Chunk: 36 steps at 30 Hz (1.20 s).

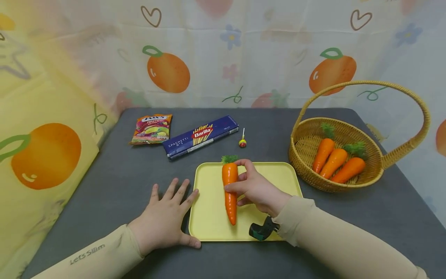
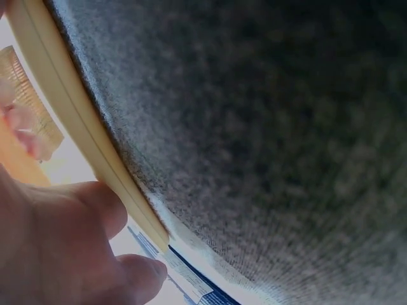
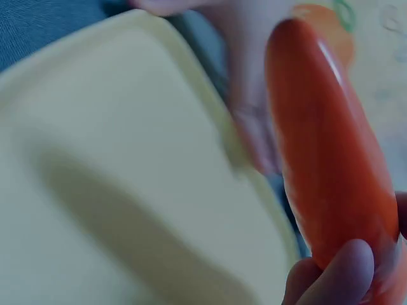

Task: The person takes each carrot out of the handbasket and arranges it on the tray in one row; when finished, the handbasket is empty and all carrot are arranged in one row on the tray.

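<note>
In the head view, my right hand (image 1: 257,189) pinches an orange carrot (image 1: 230,175) with a green tuft between thumb and fingers. The carrot is held over a pale yellow tray (image 1: 208,209), its tip toward me; the right wrist view shows its shadow on the tray (image 3: 127,108), apart from the carrot. My left hand (image 1: 162,221) lies with fingers spread at the tray's left edge, fingertips touching the rim. The left wrist view catches some left fingers against that rim (image 2: 82,133).
A wicker basket (image 1: 296,159) with a tall handle holds three carrots (image 1: 334,162) at the right. Behind the tray lie a blue spaghetti box (image 1: 184,144), a candy bag (image 1: 152,130) and a lollipop (image 1: 242,143). A fruit-print curtain (image 1: 209,77) stands behind the grey table (image 1: 115,182).
</note>
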{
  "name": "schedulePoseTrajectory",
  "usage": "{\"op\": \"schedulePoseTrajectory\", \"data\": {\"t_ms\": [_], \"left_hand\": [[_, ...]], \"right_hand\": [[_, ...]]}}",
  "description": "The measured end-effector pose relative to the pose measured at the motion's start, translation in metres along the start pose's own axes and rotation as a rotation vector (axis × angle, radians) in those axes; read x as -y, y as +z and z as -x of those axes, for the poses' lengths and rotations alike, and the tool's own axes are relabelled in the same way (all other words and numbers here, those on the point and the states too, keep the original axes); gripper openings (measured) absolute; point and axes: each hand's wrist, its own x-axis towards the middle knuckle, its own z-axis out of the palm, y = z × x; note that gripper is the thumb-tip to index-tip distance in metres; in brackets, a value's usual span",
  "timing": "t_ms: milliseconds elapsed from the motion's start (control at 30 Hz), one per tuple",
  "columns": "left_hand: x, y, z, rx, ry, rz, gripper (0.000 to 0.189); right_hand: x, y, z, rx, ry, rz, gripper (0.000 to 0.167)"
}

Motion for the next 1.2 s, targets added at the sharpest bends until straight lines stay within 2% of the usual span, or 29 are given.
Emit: {"op": "schedulePoseTrajectory", "data": {"t_ms": [133, 333, 633, 733, 867, 1067, 1200], "left_hand": [[-0.001, 0.000, -0.002, 0.010, -0.004, -0.005, 0.142], [-0.001, -0.001, -0.004, -0.016, 0.007, -0.015, 0.142], [0.000, -0.002, -0.006, 0.009, 0.002, -0.002, 0.144], [0.001, -0.001, -0.006, 0.015, -0.002, -0.003, 0.145], [0.001, 0.001, -0.007, 0.014, -0.008, -0.006, 0.145], [0.001, 0.003, -0.007, 0.013, -0.010, 0.007, 0.146], [0.001, 0.005, -0.008, 0.008, -0.013, 0.002, 0.147]], "right_hand": [[-0.008, 0.025, -0.011, 0.010, 0.029, 0.023, 0.081], [-0.010, 0.051, -0.022, 0.024, 0.015, 0.070, 0.082], [-0.002, 0.072, -0.028, -0.065, -0.004, 0.311, 0.083], [0.000, 0.073, -0.027, -0.083, -0.004, 0.381, 0.085], [0.000, 0.071, -0.025, -0.076, 0.008, 0.420, 0.088], [0.007, 0.057, -0.018, -0.053, 0.037, 0.381, 0.096], [0.023, 0.037, -0.007, -0.053, 0.003, 0.292, 0.090]]}}
